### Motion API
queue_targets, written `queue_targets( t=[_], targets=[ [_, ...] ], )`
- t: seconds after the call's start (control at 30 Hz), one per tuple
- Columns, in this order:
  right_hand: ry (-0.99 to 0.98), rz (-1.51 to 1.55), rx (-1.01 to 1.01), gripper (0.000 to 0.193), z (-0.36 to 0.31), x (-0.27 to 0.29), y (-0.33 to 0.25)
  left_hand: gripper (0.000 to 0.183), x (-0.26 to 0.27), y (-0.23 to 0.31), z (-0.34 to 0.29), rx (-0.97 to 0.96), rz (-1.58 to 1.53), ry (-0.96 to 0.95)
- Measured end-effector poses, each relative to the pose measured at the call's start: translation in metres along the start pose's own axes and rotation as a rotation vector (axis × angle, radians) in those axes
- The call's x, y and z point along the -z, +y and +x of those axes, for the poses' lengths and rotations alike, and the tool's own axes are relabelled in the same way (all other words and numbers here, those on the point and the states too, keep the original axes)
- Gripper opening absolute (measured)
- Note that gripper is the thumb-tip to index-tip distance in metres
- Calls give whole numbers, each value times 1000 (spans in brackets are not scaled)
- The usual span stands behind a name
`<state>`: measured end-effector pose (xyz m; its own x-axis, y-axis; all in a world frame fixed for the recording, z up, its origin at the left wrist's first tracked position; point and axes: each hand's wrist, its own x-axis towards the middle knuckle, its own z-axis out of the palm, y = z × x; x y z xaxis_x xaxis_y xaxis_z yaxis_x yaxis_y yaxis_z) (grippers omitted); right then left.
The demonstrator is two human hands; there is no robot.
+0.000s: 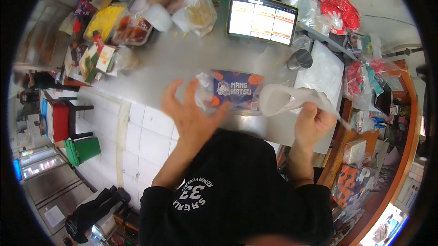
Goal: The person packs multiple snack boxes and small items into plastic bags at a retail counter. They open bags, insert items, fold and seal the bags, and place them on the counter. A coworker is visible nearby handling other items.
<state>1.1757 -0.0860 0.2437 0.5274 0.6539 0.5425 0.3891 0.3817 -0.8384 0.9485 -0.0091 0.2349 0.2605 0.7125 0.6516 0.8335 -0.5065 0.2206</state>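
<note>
The right hand (315, 124) pinches a whitish plastic bag (285, 100) between thumb and fingers, its loose loop sagging toward the left hand (194, 120). That left hand is spread wide, fingers apart and curved, slightly blurred. Between the two hands, just beyond the left thumb, a dark blue and orange box (239, 92) lies on the metal table (159, 75). Clear plastic crinkles around its end beside the left fingers, and the whitish bag meets its other end; I can't tell whether the left hand touches the box.

Just beyond the right hand there's a stack of white plastic sheets (325, 68), with a metal cup (299, 59) beside it. Farther out, ahead of both hands, a lit tablet (262, 20) stands propped up. Well ahead of the left hand, over to its left, sit a tub of yellow food (105, 22) and a clear tray of reddish food (132, 29). A red plastic bag (340, 11) lies far past the right hand. Off to the left of the left hand, down on the floor, stands a green bin (83, 149).
</note>
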Motion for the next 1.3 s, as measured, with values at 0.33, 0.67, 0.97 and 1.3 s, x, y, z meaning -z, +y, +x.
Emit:
queue_targets(
  t=[0.33,0.67,0.97,1.3],
  targets=[
    [-889,-527,-264,12,-46,-84,79,60,1,-38,5,495,-1192,-343],
    [-538,-874,-485,22,-61,-95,103,47,-50,-47,-14,5,-852,-485],
    [-527,-1037,-254,37,-64,-84,101,42,-139,-26,-54,-175,-631,-613],
    [-882,-872,71,66,-34,-50,113,46,-136,-20,-34,-19,-662,-761]
  ],
)
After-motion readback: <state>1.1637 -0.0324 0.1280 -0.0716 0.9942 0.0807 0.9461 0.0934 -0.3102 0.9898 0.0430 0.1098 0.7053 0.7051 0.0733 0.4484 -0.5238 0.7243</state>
